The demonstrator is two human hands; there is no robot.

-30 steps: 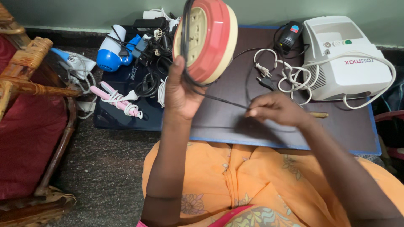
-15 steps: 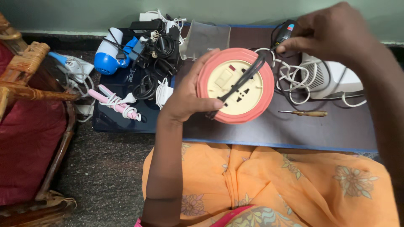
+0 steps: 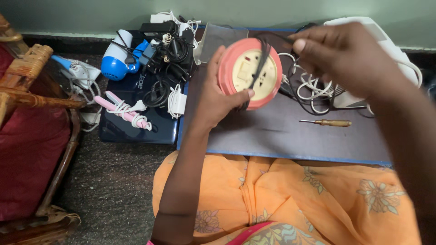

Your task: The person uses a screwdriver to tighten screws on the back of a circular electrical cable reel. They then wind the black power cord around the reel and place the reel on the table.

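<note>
Cord [image 3: 260, 68] runs diagonally across the cream face of the round red reel [image 3: 250, 72], left hand [image 3: 217, 97] clamped on reel's lower-left rim, right hand [image 3: 347, 59] pinching cord's upper end just right of reel, above grey board [image 3: 277, 136]

A round cord reel [image 3: 250, 72] is being held above a flat board [image 3: 272, 136], left of a screwdriver [image 3: 326, 122]; a tangle of chargers [image 3: 165, 50] is being kept on a laptop [image 3: 131, 129] to the left.
</note>
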